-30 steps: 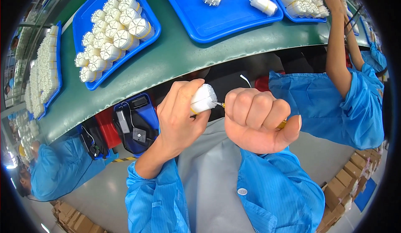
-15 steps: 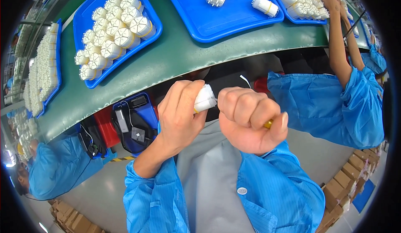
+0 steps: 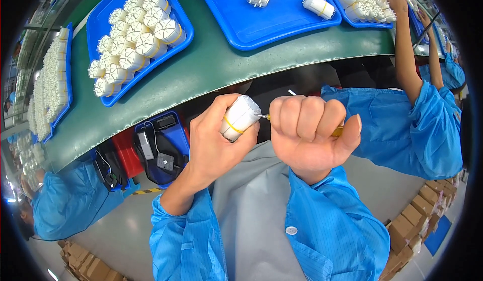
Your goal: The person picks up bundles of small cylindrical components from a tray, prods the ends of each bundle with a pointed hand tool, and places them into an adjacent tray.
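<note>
My left hand [image 3: 214, 137] grips a white cylindrical piece [image 3: 240, 119] with a yellow band around it, between thumb and fingers. The piece is tilted, one end facing right. In a closed fist, my right hand [image 3: 313, 135] holds a yellow-handled tool [image 3: 338, 131] with a thin metal shaft. Its tip reaches the right end of the white piece; whether it goes inside I cannot tell. Most of the handle is hidden by my fingers. Both hands are in front of the green table's near edge.
On the green table [image 3: 211, 69], a blue tray [image 3: 187, 35] holds many similar white pieces. A blue tray [image 3: 241, 42] beyond my hands has several more. Co-workers' arms [image 3: 406, 54] are at the right. Below the edge at left sits a blue bin [image 3: 176, 130] with electronics.
My right hand has shifted right, so the tool's metal shaft now shows. In my left hand, the white piece has turned and more of its side is visible.
</note>
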The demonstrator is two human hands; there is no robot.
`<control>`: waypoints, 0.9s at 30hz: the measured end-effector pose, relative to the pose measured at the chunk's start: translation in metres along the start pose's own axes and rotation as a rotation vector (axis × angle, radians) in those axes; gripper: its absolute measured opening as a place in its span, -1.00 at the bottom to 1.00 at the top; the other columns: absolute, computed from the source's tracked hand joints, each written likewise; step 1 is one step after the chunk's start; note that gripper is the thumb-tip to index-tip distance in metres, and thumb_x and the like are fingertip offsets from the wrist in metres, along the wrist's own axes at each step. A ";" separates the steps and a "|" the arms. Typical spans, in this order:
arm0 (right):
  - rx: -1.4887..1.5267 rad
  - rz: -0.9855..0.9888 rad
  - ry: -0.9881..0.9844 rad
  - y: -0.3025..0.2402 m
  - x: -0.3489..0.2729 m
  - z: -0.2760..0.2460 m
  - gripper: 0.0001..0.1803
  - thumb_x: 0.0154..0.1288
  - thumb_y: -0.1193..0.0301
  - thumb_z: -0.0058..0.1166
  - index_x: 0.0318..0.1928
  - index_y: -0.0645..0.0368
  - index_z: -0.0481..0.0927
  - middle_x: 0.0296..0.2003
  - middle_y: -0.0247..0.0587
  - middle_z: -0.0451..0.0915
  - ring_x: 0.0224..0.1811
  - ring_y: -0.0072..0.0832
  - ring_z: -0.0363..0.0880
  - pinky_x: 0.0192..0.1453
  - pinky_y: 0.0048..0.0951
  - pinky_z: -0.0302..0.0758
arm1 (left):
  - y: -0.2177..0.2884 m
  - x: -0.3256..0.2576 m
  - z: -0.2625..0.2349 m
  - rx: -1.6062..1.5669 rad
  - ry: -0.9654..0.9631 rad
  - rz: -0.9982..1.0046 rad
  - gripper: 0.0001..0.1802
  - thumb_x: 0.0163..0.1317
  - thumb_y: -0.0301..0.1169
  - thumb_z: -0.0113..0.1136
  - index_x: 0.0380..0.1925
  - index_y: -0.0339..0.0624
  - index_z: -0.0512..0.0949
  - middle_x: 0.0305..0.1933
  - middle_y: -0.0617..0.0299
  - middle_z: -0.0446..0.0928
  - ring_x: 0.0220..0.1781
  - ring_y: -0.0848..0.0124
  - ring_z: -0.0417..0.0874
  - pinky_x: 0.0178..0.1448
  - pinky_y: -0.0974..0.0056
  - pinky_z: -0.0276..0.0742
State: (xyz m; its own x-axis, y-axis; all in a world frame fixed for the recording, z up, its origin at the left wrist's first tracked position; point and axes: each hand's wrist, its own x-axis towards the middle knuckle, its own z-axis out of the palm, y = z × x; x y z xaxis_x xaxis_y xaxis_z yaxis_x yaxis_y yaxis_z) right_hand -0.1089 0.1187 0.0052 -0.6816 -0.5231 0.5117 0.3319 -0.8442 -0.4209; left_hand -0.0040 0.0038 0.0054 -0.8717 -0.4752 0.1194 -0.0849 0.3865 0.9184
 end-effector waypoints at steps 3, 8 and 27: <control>0.003 -0.001 -0.006 0.003 -0.001 0.000 -0.42 0.54 -0.05 -0.37 -0.58 0.05 0.20 -0.63 -0.39 0.24 -0.57 -0.47 0.10 -0.38 -0.34 0.12 | 0.000 0.000 0.001 0.044 0.018 0.069 -0.60 -0.06 -0.54 0.38 -0.14 -0.28 0.54 -0.27 0.06 0.63 -0.30 0.25 0.71 -0.23 0.27 0.60; -0.017 0.004 -0.018 0.006 -0.001 -0.001 -0.43 0.54 -0.02 -0.36 -0.58 0.05 0.20 -0.64 -0.39 0.23 -0.57 -0.48 0.08 -0.40 -0.35 0.10 | 0.000 0.000 0.001 0.094 0.037 0.114 -0.60 -0.07 -0.56 0.36 -0.14 -0.28 0.54 -0.30 0.07 0.60 -0.34 0.21 0.68 -0.28 0.25 0.58; 0.045 0.050 -0.003 0.004 0.009 -0.011 -0.44 0.56 0.01 -0.48 -0.57 0.04 0.18 -0.64 -0.41 0.23 -0.59 -0.52 0.08 -0.42 -0.39 0.13 | -0.006 -0.004 -0.010 -0.489 -0.173 -0.387 -0.58 0.19 -0.49 0.25 0.07 -0.26 0.50 -0.28 0.36 0.52 -0.33 0.65 0.47 -0.26 0.47 0.43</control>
State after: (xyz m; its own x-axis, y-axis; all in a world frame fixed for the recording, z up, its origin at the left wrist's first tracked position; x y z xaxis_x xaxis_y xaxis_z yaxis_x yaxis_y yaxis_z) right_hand -0.1204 0.1122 0.0001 -0.6617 -0.5649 0.4930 0.3942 -0.8215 -0.4121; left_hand 0.0048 -0.0042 0.0027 -0.8909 -0.3582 -0.2794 -0.2140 -0.2114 0.9537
